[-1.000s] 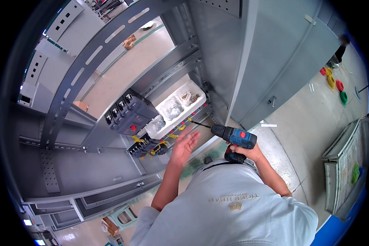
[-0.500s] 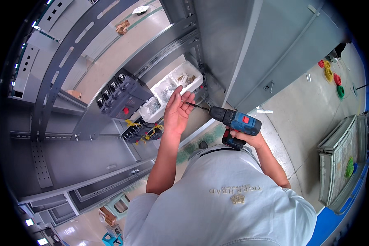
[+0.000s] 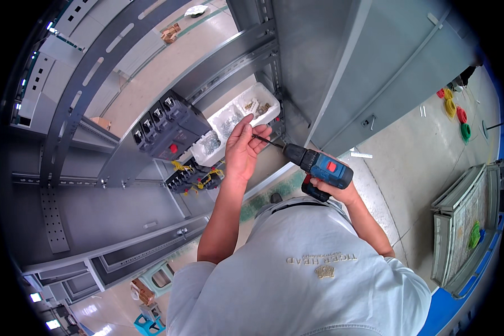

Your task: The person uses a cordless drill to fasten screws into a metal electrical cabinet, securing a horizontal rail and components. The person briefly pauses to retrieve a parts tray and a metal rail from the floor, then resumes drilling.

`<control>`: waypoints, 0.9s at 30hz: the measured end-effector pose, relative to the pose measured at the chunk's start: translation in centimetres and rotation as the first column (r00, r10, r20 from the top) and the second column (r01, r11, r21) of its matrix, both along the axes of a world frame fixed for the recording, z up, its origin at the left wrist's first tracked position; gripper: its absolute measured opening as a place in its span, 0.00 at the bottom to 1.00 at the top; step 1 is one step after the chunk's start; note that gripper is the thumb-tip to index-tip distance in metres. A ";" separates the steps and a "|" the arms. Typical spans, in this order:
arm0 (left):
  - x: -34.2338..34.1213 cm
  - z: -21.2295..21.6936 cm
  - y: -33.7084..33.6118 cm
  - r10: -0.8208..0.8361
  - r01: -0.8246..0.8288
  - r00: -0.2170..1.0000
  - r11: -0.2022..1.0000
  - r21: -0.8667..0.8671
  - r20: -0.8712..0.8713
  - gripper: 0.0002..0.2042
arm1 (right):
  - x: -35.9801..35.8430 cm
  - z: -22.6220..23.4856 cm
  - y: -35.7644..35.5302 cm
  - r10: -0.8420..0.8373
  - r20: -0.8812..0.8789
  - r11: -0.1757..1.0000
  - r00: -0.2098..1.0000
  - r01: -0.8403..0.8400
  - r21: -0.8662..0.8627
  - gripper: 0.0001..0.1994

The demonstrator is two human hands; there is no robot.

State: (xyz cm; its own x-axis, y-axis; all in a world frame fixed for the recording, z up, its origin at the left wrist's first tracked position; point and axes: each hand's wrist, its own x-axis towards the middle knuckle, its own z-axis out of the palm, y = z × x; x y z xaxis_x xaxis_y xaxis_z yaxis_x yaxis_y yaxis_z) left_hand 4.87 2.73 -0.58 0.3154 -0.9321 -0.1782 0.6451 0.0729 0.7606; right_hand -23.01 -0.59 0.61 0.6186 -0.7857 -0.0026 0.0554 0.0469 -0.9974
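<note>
Left hand (image 3: 242, 154): fingers half curled, tips at the end of the drill bit (image 3: 269, 141); from where I stand, can't tell if they pinch anything. Right hand (image 3: 341, 191) wrapped firmly round the grip of a blue-and-black cordless drill (image 3: 325, 168), bit pointing leftward. Just beyond left hand: white foam tray (image 3: 267, 116), small metal hardware inside, beside dark breaker (image 3: 183, 133); grey cabinet (image 3: 112, 215) around

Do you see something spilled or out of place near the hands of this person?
I see nothing spilled or damaged. Perhaps the white foam tray is slightly odd: it sits inside the metal cabinet, beside the dark breaker, holding small metal parts.
</note>
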 end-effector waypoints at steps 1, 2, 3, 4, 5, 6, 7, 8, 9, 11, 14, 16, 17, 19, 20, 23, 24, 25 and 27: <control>0.0 0.1 -0.1 0.005 -0.005 1.000 1.000 0.002 0.008 0.18 | 0.2 0.1 -0.1 0.002 -0.028 0.997 1.000 -0.004 -0.082 0.27; 0.1 0.3 -0.3 0.010 -0.010 1.000 1.000 0.001 0.018 0.18 | 0.5 0.3 -0.3 0.001 -0.054 0.986 0.999 -0.010 -0.167 0.28; 0.0 0.4 -0.6 0.031 -0.032 0.999 0.999 -0.021 -0.028 0.18 | 0.8 0.4 -0.4 -0.002 -0.080 0.968 0.997 -0.018 -0.250 0.30; -0.1 0.6 -1.0 0.052 -0.055 0.996 0.998 -0.042 -0.075 0.17 | 1.3 0.6 -0.3 -0.020 -0.087 0.966 0.996 -0.004 -0.257 0.31; -0.2 0.8 -1.6 0.068 -0.077 0.990 0.995 -0.063 -0.122 0.16 | 1.7 0.7 -0.3 -0.039 -0.089 0.971 0.995 0.017 -0.237 0.31; -0.3 1.1 -2.4 0.111 -0.120 0.981 0.992 -0.042 -0.161 0.16 | 2.2 0.7 -0.3 -0.058 -0.092 0.976 0.994 0.037 -0.217 0.32; -0.2 1.4 -3.6 0.155 -0.162 0.968 0.987 -0.020 -0.199 0.16 | 2.7 0.6 -0.3 -0.077 -0.095 0.979 0.993 0.057 -0.195 0.32; -0.1 1.5 -4.7 0.198 -0.202 0.952 0.979 0.006 -0.235 0.16 | 3.5 0.1 -0.5 -0.112 -0.050 0.971 0.993 0.098 -0.217 0.32; 0.2 1.7 -5.7 0.227 -0.237 0.935 0.972 -0.003 -0.271 0.16 | 4.5 -0.2 -0.8 -0.128 -0.032 0.964 0.991 0.117 -0.240 0.32; 1.0 2.2 -7.9 0.280 -0.305 0.896 0.952 -0.017 -0.345 0.16 | 6.5 -0.4 -1.7 -0.160 0.005 0.947 0.987 0.154 -0.283 0.32; 1.9 3.3 -10.2 0.290 -0.338 0.872 0.939 -0.057 -0.394 0.16 | 9.4 0.1 -3.2 -0.218 0.063 0.866 0.974 0.223 -0.447 0.33; 2.5 3.9 -11.1 0.278 -0.340 0.868 0.937 -0.085 -0.411 0.15 | 10.4 0.4 -3.6 -0.226 0.094 0.856 0.970 0.243 -0.455 0.33; 2.6 4.3 -11.2 0.268 -0.333 0.871 0.938 -0.095 -0.411 0.14 | 10.8 0.4 -3.8 -0.231 0.090 0.859 0.969 0.246 -0.449 0.32; 2.8 5.2 -11.5 0.246 -0.317 0.878 0.941 -0.115 -0.411 0.13 | 11.5 0.4 -4.2 -0.242 0.084 0.863 0.967 0.254 -0.436 0.31; 3.1 5.1 -11.7 0.249 -0.322 0.876 0.940 -0.116 -0.414 0.13 | 11.8 0.6 -4.3 -0.242 0.086 0.862 0.966 0.255 -0.439 0.31; 4.1 4.6 -12.2 0.241 -0.323 0.869 0.938 -0.126 -0.432 0.14 | 12.4 0.9 -4.6 -0.243 0.089 0.857 0.966 0.256 -0.446 0.31; 4.4 4.4 -12.4 0.229 -0.315 0.867 0.940 -0.132 -0.443 0.14 | 12.5 0.9 -4.6 -0.242 0.086 0.857 0.966 0.255 -0.448 0.31; 4.6 4.2 -12.5 0.216 -0.308 0.865 0.941 -0.139 -0.453 0.15 | 12.7 0.9 -4.7 -0.241 0.084 0.857 0.967 0.253 -0.449 0.31; 4.6 4.3 -12.6 0.231 -0.308 0.871 0.944 -0.115 -0.433 0.15 | 12.8 0.7 -4.8 -0.251 0.102 0.844 0.963 0.269 -0.464 0.31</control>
